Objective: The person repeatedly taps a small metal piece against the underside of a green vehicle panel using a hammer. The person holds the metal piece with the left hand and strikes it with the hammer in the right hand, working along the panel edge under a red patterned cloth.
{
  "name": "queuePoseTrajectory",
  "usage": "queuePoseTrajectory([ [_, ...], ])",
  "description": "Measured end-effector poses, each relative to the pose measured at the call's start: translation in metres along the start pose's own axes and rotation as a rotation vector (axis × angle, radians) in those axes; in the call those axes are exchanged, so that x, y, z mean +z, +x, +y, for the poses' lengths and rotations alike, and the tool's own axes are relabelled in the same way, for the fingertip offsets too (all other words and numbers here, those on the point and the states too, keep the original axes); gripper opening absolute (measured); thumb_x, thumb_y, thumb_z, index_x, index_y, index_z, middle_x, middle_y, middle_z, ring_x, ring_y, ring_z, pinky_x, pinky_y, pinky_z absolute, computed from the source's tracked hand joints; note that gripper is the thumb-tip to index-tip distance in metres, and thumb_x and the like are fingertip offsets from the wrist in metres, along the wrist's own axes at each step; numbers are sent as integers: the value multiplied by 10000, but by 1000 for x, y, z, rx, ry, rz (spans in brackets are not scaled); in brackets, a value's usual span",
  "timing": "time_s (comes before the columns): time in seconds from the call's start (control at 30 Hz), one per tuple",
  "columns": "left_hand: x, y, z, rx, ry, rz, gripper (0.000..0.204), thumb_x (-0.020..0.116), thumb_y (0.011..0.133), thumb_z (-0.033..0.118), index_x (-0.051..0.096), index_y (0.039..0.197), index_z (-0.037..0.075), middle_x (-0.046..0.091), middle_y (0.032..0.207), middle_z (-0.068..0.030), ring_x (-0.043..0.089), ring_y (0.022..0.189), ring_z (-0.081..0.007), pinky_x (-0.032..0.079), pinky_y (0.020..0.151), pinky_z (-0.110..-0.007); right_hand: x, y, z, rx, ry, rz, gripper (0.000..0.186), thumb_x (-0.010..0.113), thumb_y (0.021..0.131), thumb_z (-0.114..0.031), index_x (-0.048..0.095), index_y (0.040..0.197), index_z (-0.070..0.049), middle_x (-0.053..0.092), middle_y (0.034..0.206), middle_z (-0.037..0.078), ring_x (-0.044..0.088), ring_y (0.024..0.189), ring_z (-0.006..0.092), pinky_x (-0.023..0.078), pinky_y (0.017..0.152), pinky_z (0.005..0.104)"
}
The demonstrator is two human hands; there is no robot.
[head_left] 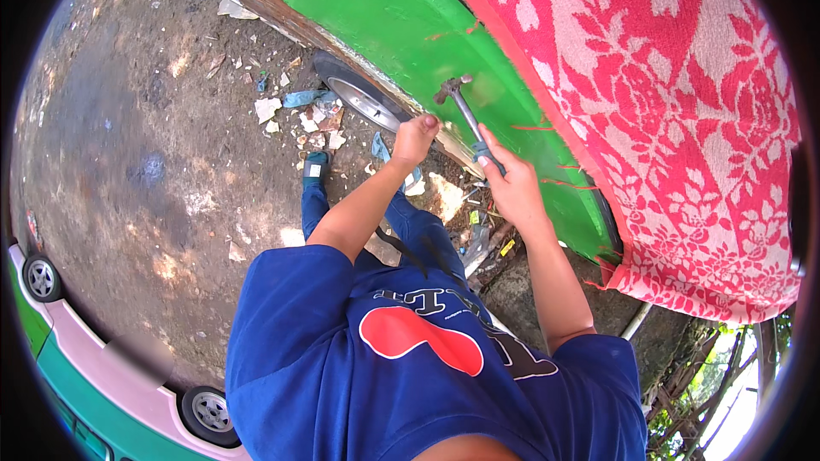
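My right hand (510, 179) is wrapped round the dark grip of a claw hammer (468, 111). The hammer's metal head points up and away, in front of the green car panel (376, 13). My left hand (416, 138) is closed in a fist near the panel's lower edge, to the left of the hammer and apart from it. Whatever it may hold is hidden by the fingers. Just beyond that fist is a car wheel (363, 92) with a silver rim. Along the bottom of the panel, the edge looks rough, pale and brown.
A red and pale floral blanket (658, 119) drapes over the car's upper part at the right. Paper scraps (267, 109) and a blue rag (301, 99) litter the dirt ground (137, 119). A pink and teal car (111, 367) stands at lower left. Branches (700, 384) show at lower right.
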State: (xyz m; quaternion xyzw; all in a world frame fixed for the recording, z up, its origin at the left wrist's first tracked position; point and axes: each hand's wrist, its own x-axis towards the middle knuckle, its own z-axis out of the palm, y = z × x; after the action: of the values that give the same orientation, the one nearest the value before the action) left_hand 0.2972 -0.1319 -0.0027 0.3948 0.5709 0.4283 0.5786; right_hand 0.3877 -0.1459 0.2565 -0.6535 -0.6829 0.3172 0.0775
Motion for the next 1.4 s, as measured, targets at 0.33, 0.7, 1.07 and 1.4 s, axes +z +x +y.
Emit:
queuePoseTrajectory([
  [0.33,-11,-20,-22,-82,-148,71,173,739,896,169,721,991,25,721,844,-105,652,777,-126,527,742,-307,-3,-38,37,233,120,-73,497,620,959,-119,527,1445,-165,593,1392,168,586,1272,239,425,1051,324],
  [0.7,-4,11,-17,-33,19,-3,268,736,891,271,714,962,14,718,833,-180,690,763,-320,537,738,-376,14,-8,7,-109,50,-26,484,623,962,-147,546,1435,-212,681,1122,177,672,1031,308,506,889,362],
  [1.07,-5,9,-15,-45,-15,56,222,750,891,205,715,925,-12,722,811,-142,673,733,-173,528,720,-333,14,8,7,-155,-187,-38,471,608,966,-172,556,1427,-260,606,838,146,628,732,325,503,675,441],
  [1.4,3,18,-40,-62,-31,93,259,743,888,231,721,981,-10,721,864,-210,728,844,-278,540,759,-375,27,4,16,-269,-249,-25,514,621,949,-133,541,1439,-265,578,800,132,612,688,314,514,655,414],
])
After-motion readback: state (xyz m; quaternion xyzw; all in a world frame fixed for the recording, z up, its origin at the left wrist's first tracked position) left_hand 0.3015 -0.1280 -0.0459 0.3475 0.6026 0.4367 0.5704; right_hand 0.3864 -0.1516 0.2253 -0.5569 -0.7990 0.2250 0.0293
